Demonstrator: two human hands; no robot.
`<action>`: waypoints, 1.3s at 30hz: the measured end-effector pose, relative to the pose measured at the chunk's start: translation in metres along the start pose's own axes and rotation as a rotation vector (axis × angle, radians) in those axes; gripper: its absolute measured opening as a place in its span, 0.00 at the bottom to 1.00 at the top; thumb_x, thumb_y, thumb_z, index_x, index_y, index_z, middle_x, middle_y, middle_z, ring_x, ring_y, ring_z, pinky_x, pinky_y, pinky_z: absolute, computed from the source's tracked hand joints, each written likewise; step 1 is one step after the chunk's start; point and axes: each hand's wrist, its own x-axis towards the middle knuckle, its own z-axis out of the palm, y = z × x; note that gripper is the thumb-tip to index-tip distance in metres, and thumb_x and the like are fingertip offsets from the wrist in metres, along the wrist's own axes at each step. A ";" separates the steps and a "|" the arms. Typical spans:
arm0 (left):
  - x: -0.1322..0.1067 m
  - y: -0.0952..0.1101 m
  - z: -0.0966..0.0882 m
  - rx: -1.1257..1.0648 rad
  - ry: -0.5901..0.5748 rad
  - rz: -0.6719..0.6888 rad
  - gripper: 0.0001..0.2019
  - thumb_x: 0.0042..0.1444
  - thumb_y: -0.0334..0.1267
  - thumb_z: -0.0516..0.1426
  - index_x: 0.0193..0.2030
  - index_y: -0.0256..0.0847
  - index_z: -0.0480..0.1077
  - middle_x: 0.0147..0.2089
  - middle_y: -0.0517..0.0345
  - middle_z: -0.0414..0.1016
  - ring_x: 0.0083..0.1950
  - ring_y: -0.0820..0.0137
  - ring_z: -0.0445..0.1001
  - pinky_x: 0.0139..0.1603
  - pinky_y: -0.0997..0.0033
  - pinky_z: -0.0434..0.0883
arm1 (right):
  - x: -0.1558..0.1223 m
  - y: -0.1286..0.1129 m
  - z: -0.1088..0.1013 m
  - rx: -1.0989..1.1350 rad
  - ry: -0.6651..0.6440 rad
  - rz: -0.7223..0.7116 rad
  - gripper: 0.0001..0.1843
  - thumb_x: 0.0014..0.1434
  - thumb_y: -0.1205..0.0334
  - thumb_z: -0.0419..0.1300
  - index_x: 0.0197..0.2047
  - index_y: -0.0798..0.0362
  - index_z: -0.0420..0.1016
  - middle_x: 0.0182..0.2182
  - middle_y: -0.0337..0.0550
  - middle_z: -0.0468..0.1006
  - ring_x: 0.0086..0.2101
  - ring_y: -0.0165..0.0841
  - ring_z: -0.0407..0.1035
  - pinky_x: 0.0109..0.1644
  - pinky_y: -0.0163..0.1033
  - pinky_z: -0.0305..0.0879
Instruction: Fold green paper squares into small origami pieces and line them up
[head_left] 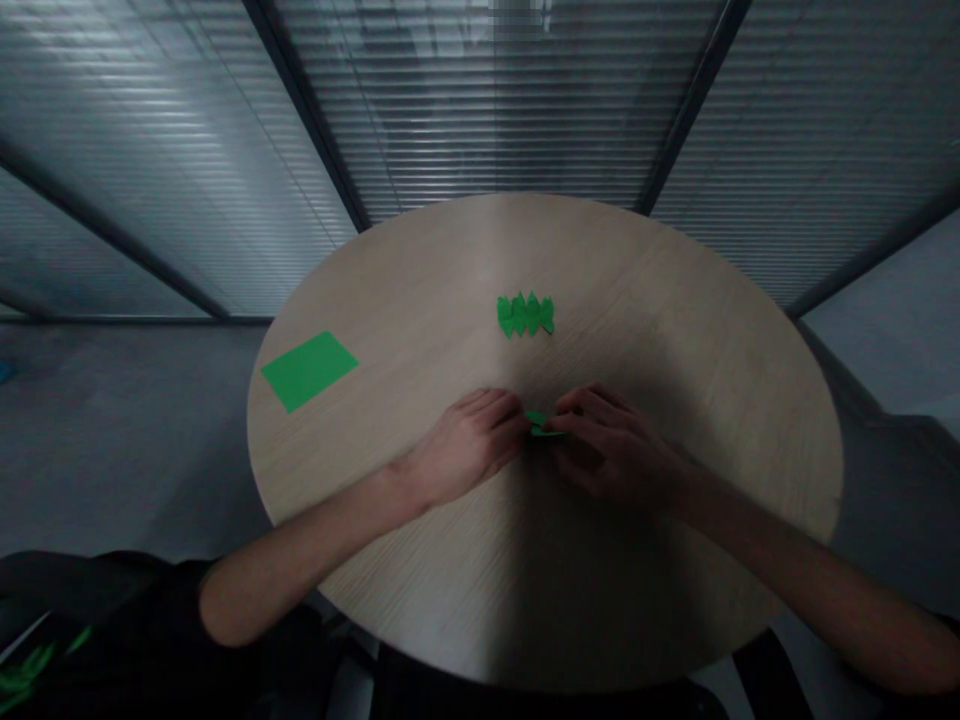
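Between my hands, low over the middle of the round table, is a small folded piece of green paper [537, 422]. My left hand [484, 435] has its fingers closed on the left end of the paper. From the other side, my right hand [611, 440] pinches the right end, its fingers bent. Most of the folded paper is hidden by the fingers, so its exact shape does not show. Beyond my hands lies a zigzag green folded-paper piece [525, 315] with pointed edges, apart from both hands.
A flat sheet of green paper [310, 371] lies near the left edge of the wooden table [420, 260]. Glass partitions with blinds [495, 120] stand behind the table. My arms cast a dark shadow over its right front part.
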 end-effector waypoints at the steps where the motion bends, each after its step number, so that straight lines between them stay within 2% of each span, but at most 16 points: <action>1: 0.001 0.001 -0.001 -0.006 -0.017 -0.004 0.16 0.75 0.35 0.48 0.44 0.33 0.76 0.41 0.46 0.76 0.39 0.61 0.73 0.41 0.61 0.74 | 0.001 -0.001 0.002 -0.012 0.009 0.001 0.10 0.65 0.65 0.64 0.49 0.55 0.80 0.43 0.51 0.78 0.44 0.44 0.71 0.52 0.51 0.72; 9: 0.000 0.002 -0.005 -0.155 -0.069 -0.038 0.14 0.74 0.34 0.49 0.49 0.34 0.77 0.42 0.47 0.76 0.43 0.61 0.75 0.45 0.61 0.76 | 0.006 -0.003 0.011 0.024 -0.069 0.059 0.07 0.69 0.66 0.61 0.46 0.53 0.81 0.41 0.48 0.81 0.42 0.41 0.74 0.53 0.48 0.70; 16: 0.003 0.000 -0.004 -0.375 -0.070 -0.174 0.09 0.70 0.31 0.55 0.45 0.34 0.78 0.42 0.49 0.74 0.43 0.63 0.75 0.45 0.64 0.75 | 0.006 -0.012 0.007 -0.009 -0.056 0.133 0.04 0.66 0.67 0.63 0.42 0.53 0.80 0.41 0.48 0.82 0.43 0.43 0.73 0.54 0.50 0.66; 21: 0.006 -0.001 -0.004 -0.457 -0.105 -0.245 0.08 0.70 0.30 0.55 0.45 0.35 0.76 0.43 0.50 0.73 0.43 0.64 0.74 0.45 0.64 0.74 | 0.010 -0.015 0.007 0.017 -0.112 0.221 0.03 0.64 0.68 0.62 0.39 0.54 0.78 0.39 0.48 0.79 0.44 0.43 0.71 0.54 0.50 0.65; 28: 0.005 0.000 -0.007 -0.422 -0.158 -0.281 0.09 0.71 0.33 0.53 0.44 0.34 0.74 0.43 0.48 0.70 0.46 0.61 0.72 0.48 0.60 0.74 | 0.015 -0.013 0.003 0.066 -0.230 0.326 0.03 0.66 0.67 0.62 0.39 0.54 0.76 0.39 0.46 0.77 0.42 0.40 0.71 0.55 0.49 0.65; 33: 0.007 0.000 -0.007 -0.365 -0.164 -0.276 0.11 0.72 0.35 0.51 0.40 0.35 0.72 0.41 0.50 0.69 0.42 0.63 0.70 0.44 0.62 0.73 | 0.018 -0.009 0.000 0.107 -0.243 0.332 0.05 0.66 0.69 0.61 0.37 0.54 0.76 0.36 0.46 0.77 0.39 0.38 0.72 0.47 0.43 0.67; 39: 0.008 -0.001 -0.006 -0.331 -0.182 -0.242 0.12 0.73 0.35 0.49 0.40 0.36 0.70 0.40 0.51 0.68 0.40 0.64 0.70 0.42 0.63 0.72 | 0.020 -0.004 -0.001 0.148 -0.253 0.343 0.04 0.66 0.69 0.62 0.38 0.54 0.78 0.36 0.45 0.79 0.38 0.36 0.73 0.45 0.41 0.66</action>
